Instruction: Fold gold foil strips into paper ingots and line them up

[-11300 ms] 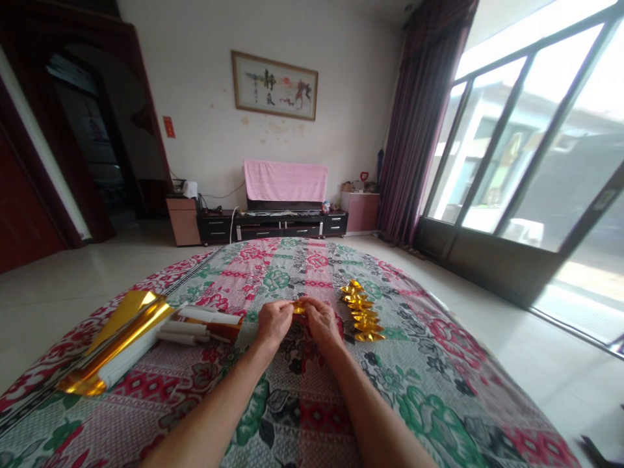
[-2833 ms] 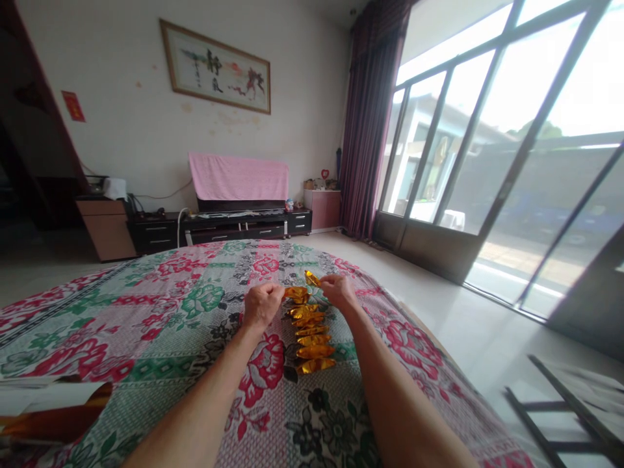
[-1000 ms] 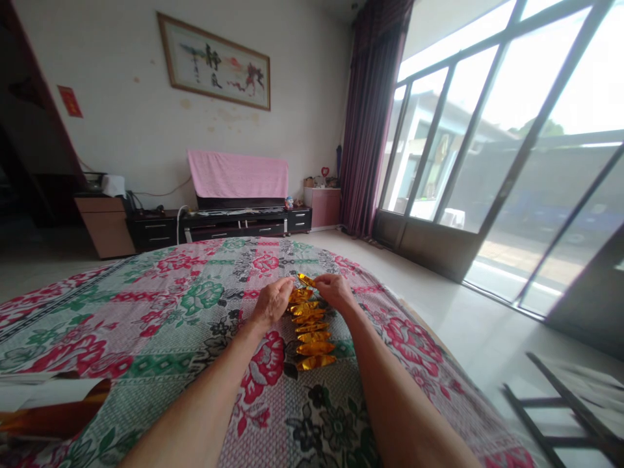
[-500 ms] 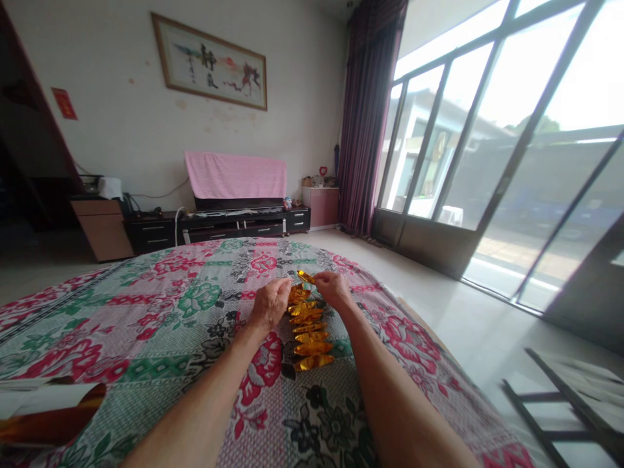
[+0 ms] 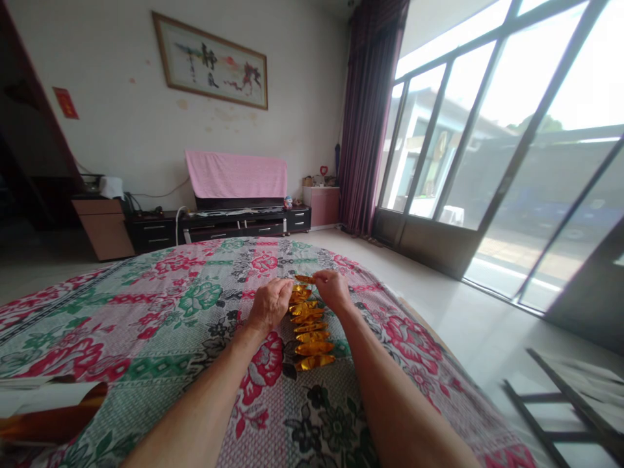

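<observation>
Pinched in my right hand [image 5: 333, 290] is the end of a narrow folded gold foil piece [image 5: 305, 279], which lies nearly level. Just left of it, my left hand [image 5: 273, 303] is closed, its fingertips close to that piece and to the top of a row of gold foil pieces [image 5: 312, 337]. What the left fingers grip is hidden from me. Several folded, boat-shaped pieces make up the row, lined up toward me between my forearms on the flowered tablecloth [image 5: 199, 351].
At the near left edge lie gold and white sheets [image 5: 53, 409]. A dark-framed rack or stool [image 5: 556, 396] stands on the floor at right. Beyond the table are a low black cabinet [image 5: 229, 227], a pink cloth [image 5: 236, 174] and glass doors [image 5: 487, 143].
My right hand has brought the foil piece slightly down and left, closer to my left hand, and turned it flatter. The left hand and the row have hardly moved.
</observation>
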A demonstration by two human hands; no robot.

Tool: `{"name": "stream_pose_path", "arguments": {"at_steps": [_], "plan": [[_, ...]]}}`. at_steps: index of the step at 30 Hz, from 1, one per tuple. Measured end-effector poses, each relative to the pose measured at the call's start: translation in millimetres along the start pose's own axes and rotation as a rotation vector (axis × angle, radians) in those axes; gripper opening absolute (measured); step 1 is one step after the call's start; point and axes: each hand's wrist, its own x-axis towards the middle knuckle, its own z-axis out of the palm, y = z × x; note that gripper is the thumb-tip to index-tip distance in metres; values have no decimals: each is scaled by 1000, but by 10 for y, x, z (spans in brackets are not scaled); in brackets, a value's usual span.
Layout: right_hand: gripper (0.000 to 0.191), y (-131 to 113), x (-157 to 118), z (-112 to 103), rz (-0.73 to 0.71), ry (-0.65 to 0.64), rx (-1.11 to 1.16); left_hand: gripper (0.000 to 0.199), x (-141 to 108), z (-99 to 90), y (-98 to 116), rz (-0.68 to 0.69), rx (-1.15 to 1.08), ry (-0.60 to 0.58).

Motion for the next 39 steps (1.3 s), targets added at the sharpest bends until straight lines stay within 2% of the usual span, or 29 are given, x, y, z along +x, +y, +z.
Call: {"name": "stream_pose_path", "arguments": {"at_steps": [9, 16, 20, 27, 39], "plan": [[22, -33, -7, 0, -114, -94, 12, 33, -18, 7, -38, 74, -6, -22], [24, -3, 9, 37, -126, -114, 51, 32, -27, -7, -9, 75, -21, -12], [27, -3, 15, 64, -91, -136, 45, 32, -32, -9, 3, 74, -36, -25], [29, -32, 43, 83, 84, -167, 48, 31, -28, 5, -1, 54, -45, -8], [26, -26, 116, 139, 78, -204, 54, 31, -24, 33, -39, 48, -40, -20]]}}
